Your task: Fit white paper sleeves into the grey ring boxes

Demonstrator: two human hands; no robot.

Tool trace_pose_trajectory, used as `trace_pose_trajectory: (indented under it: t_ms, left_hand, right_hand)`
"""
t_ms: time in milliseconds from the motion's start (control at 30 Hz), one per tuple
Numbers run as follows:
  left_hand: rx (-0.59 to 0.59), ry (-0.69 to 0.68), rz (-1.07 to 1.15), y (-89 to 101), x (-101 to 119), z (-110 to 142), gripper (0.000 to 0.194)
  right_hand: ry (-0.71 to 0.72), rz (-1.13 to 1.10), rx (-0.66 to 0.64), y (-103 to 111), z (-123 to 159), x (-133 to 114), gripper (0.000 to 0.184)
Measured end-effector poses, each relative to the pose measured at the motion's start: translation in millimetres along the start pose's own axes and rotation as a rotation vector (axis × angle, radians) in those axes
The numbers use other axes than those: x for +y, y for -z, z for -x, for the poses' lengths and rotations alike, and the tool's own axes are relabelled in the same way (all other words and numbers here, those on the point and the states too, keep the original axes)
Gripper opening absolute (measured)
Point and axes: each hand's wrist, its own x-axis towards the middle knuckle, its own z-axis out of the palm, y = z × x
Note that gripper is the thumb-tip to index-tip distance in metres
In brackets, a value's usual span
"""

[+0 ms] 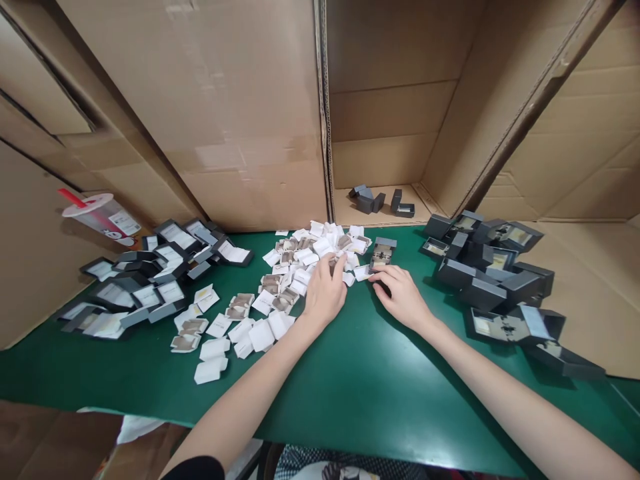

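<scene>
My left hand [325, 293] reaches into a heap of small white card inserts [303, 257], some with grey-brown backs. Its thumb and fingers are drawn together at the heap's right side; what lies between the fingertips is too hidden to make out. Just right of the heap, a small dark box [384, 248] lies opened out on the table, its inside grey-brown with dark marks. At that box's near edge is my right hand [403, 297], fingers bent and thumb apart from them. A white insert [362, 273] lies beside its fingertips.
Opened dark boxes with white inserts [170, 257] pile up at left, near a cup with a red straw [107, 217]. More dark boxes [483, 287] are heaped at right. Several sit in a cardboard compartment [377, 127] behind the green table [340, 393].
</scene>
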Motion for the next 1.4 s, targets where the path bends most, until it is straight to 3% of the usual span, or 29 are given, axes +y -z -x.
trace_pose_trajectory:
  t_ms: [167, 367, 567, 733, 867, 1033, 1167, 1400]
  left_hand:
    - [0.008, 0.027, 0.053, 2.2, 1, 0, 0.056]
    - [0.003, 0.107, 0.234, 6.2, 0, -1, 0.041]
    - [-0.009, 0.065, 0.128, 5.1, -1, 3, 0.045]
    - [-0.053, -0.049, 0.046, 4.2, 3, 3, 0.027]
    - [-0.045, -0.109, 0.1, 1.8, 3, 2, 0.028]
    - [0.027, -0.036, 0.321, 2.3, -1, 5, 0.043]
    - [0.08, -0.031, 0.418, 10.1, 3, 8, 0.034]
    - [-0.051, -0.18, 0.565, 11.8, 5, 6, 0.043]
  right_hand:
    - [-0.032, -0.226, 0.001, 7, -2, 6, 0.019]
    - [-0.094, -0.426, 0.049, 9, 0, 17, 0.026]
    - [-0.015, -0.338, 0.046, 7, 2, 17, 0.024]
    - [0.124, -0.099, 0.03, 5, 5, 14, 0.02]
    - [0.125, -0.03, -0.02, 4, 7, 11, 0.014]
    - [0.097, -0.1, -0.088, 9, 17, -3, 0.012]
    - [0.115, -0.251, -0.169, 16, 24, -12, 0.009]
    - [0.265, -0.387, -0.175, 30, 33, -24, 0.008]
